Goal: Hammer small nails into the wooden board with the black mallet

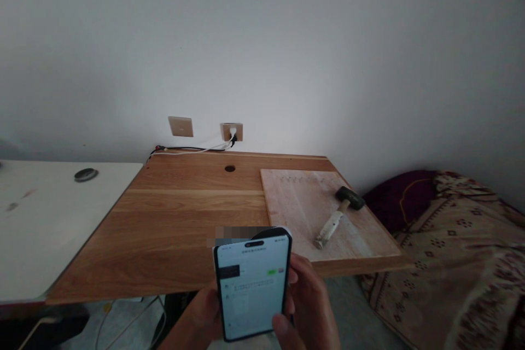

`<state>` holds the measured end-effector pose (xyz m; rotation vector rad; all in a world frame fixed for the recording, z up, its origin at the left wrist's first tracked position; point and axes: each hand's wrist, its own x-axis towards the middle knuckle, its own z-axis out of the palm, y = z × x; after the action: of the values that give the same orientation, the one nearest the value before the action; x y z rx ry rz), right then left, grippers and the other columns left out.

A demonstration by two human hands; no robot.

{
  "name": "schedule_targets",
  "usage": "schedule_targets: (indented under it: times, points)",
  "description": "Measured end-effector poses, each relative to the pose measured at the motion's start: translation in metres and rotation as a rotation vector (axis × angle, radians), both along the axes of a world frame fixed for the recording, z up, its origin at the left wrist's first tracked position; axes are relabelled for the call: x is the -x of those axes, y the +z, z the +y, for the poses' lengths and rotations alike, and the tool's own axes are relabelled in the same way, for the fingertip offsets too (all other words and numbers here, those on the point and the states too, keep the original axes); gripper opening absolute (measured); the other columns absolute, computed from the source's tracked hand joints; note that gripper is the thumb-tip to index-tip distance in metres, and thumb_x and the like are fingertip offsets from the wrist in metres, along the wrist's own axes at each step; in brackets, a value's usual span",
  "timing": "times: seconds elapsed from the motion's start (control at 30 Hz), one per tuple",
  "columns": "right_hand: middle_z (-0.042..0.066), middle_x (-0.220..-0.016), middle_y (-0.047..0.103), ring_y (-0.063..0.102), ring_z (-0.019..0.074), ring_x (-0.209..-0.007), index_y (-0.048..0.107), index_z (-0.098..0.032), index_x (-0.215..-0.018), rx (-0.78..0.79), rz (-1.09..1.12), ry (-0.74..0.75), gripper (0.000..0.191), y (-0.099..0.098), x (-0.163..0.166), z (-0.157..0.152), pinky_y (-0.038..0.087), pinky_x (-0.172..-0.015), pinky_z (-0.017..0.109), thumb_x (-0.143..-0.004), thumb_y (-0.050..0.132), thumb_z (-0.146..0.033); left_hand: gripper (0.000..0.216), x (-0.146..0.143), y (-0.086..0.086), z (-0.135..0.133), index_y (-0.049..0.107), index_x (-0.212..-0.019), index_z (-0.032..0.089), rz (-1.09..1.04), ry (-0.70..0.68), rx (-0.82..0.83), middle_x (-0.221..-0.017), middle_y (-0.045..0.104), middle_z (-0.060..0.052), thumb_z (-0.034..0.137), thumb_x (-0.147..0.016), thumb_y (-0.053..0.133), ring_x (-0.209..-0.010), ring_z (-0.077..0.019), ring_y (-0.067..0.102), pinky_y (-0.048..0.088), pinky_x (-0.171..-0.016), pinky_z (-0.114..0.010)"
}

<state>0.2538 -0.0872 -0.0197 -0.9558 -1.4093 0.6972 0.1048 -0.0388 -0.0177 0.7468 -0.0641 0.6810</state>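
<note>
A smartphone (253,301) with a lit screen is held upright in front of me, near the table's front edge. My left hand (203,311) grips its left side, with the fingers mostly hidden behind it. Around the right side are the fingers of my right hand (309,301), and that thumb lies over the lower right of the screen. Beyond the phone, a hammer (348,198) with a black head and a worn whitish handle rests on a pale wooden board (291,202). Neither hand touches the hammer.
The board lies on the wooden table (184,219). White and black cables run along its back edge to a wall socket (232,132). At left stands a white table (49,229) with a round dark object (86,175). Patterned bedding (451,251) is piled at right.
</note>
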Motion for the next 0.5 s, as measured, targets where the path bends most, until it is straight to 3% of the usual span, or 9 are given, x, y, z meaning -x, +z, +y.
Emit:
schedule_targets:
  times: [0.1,0.2,0.37,0.5]
  points:
    - [0.013,-0.13,0.06,0.064,0.0276,-0.107,0.044,-0.031,-0.148,-0.058,-0.045,0.029,0.061,-0.009,-0.008,0.005,0.057,-0.074,0.035,-0.093,0.065,-0.047,0.113,0.0,-0.004,0.0,0.058,-0.14,0.013,-0.009,0.006,0.005,-0.132,0.065,-0.022,0.091,-0.059,0.068,-0.126,-0.0431,0.056,0.042,-0.106,-0.055]
    - [0.012,-0.13,0.06,0.063,0.029,-0.115,0.042,-0.033,-0.15,-0.094,-0.06,0.056,0.062,-0.011,-0.009,0.006,0.057,-0.083,0.039,-0.093,0.065,-0.044,0.112,0.0,-0.005,0.0,0.059,-0.14,0.013,-0.026,0.029,0.014,-0.133,0.064,-0.022,0.09,-0.061,0.068,-0.127,-0.0433,0.055,0.042,-0.106,-0.056]
    - [0.014,-0.137,0.055,0.059,0.0298,-0.119,0.043,-0.034,-0.148,0.011,-0.03,-0.022,0.055,0.0,0.005,-0.004,0.056,-0.078,0.036,-0.097,0.059,-0.045,0.109,0.0,-0.003,0.0,0.058,-0.142,0.013,-0.029,0.004,0.022,-0.134,0.065,-0.021,0.087,-0.063,0.07,-0.128,-0.0435,0.055,0.042,-0.108,-0.057]
    - [0.016,-0.139,0.052,0.056,0.0355,-0.125,0.042,-0.029,-0.148,0.016,-0.1,-0.144,0.067,0.001,0.014,-0.008,0.057,-0.085,0.044,-0.087,0.069,-0.039,0.102,-0.001,0.004,0.001,0.062,-0.14,0.014,-0.001,0.047,0.014,-0.13,0.068,-0.02,0.085,-0.067,0.071,-0.129,-0.0426,0.056,0.042,-0.109,-0.055]
